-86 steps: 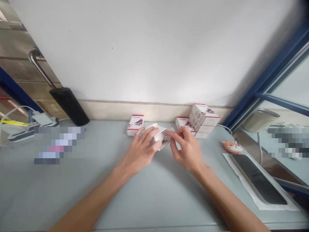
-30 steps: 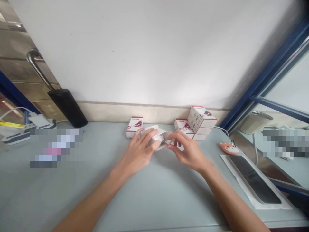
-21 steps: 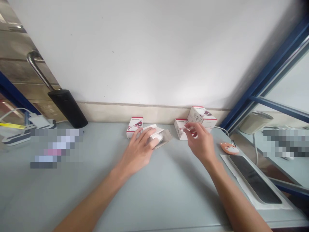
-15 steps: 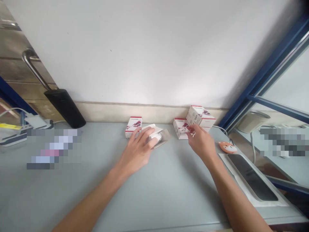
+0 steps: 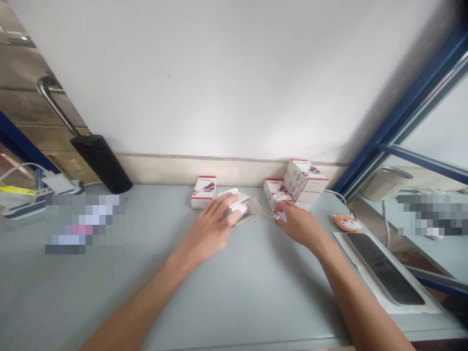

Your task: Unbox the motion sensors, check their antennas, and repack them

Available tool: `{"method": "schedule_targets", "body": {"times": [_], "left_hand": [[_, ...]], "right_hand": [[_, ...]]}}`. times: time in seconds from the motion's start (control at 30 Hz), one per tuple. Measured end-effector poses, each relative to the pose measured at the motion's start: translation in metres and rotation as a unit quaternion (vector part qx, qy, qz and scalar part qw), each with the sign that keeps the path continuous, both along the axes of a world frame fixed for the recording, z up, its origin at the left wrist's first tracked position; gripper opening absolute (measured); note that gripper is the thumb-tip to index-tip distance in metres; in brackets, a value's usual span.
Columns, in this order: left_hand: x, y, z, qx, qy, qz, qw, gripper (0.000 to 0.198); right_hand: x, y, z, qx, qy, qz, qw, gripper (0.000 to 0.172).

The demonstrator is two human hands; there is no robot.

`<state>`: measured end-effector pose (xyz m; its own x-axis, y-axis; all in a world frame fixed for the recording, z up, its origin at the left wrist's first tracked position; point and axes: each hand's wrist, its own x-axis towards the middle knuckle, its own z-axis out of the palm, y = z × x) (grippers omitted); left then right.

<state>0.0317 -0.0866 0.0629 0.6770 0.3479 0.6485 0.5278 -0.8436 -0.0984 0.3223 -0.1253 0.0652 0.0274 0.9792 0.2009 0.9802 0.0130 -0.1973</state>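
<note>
My left hand (image 5: 212, 225) lies over a small white item (image 5: 239, 207) that sits on an opened flat grey-brown card (image 5: 253, 210); its fingers curl round the item and hold it down. My right hand (image 5: 298, 223) rests low on the table just in front of the open red-and-white box (image 5: 275, 190). Its fingertips are pressed together on a tiny white bit that I cannot make out. A closed red-and-white box (image 5: 204, 191) stands just left of my left hand. Two more red-and-white boxes (image 5: 306, 179) are stacked against the wall at the right.
The grey table (image 5: 234, 292) ends at a white wall. A black cylinder (image 5: 100, 163) leans at the back left beside a power strip (image 5: 22, 207). At the right lie an orange fox-shaped charm (image 5: 347, 223) and a phone (image 5: 383, 274) on a white sheet.
My right hand left the white item, reached into the open box at the right, then drew back down onto the table in front of it. My left hand stayed on the white item.
</note>
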Motion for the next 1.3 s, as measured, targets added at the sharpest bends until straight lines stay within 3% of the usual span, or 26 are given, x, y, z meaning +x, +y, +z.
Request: {"method": "schedule_targets", "body": {"times": [0.1,0.2,0.3,0.43,0.53,0.63,0.77,0.97,1.1,1.2,1.3], "left_hand": [[0.001,-0.001,0.000,-0.004,0.005,-0.007,1.000,0.051],[0.002,-0.003,-0.001,0.002,0.014,0.002,1.000,0.054],[0.005,-0.005,-0.003,0.021,0.003,0.016,1.000,0.058],[0.011,-0.010,-0.008,0.058,-0.005,0.033,0.998,0.061],[0.015,-0.014,-0.011,0.090,-0.004,0.032,0.995,0.066],[0.016,-0.017,-0.012,0.107,0.010,-0.008,0.994,0.076],[0.015,-0.016,-0.012,0.100,0.010,-0.027,0.995,0.078],[0.029,-0.014,-0.013,0.061,-0.037,0.005,0.997,0.078],[0.032,-0.012,-0.009,0.074,-0.068,0.006,0.995,0.090],[0.023,-0.004,-0.008,0.072,-0.079,0.021,0.994,0.088],[0.008,0.005,-0.004,0.014,-0.148,0.042,0.988,0.080]], "right_hand": [[-0.012,-0.007,0.016,0.137,0.080,0.023,0.987,0.009],[-0.034,-0.018,0.027,0.281,0.162,0.108,0.940,0.016],[-0.056,-0.026,0.023,0.279,0.112,0.155,0.941,0.022],[-0.070,-0.026,0.008,0.246,0.109,0.071,0.960,0.029],[-0.071,-0.021,0.002,0.249,0.181,0.069,0.949,0.029],[-0.069,-0.017,-0.001,0.274,0.215,0.073,0.935,0.025],[-0.064,-0.012,-0.002,0.294,0.210,0.075,0.929,0.021],[-0.057,-0.011,0.005,0.354,0.161,0.072,0.919,0.019],[-0.056,-0.018,0.017,0.440,0.158,0.061,0.882,0.013],[-0.050,-0.023,0.030,0.481,0.240,0.061,0.841,0.011],[-0.038,-0.020,0.039,0.483,0.368,0.018,0.795,0.017]]}}
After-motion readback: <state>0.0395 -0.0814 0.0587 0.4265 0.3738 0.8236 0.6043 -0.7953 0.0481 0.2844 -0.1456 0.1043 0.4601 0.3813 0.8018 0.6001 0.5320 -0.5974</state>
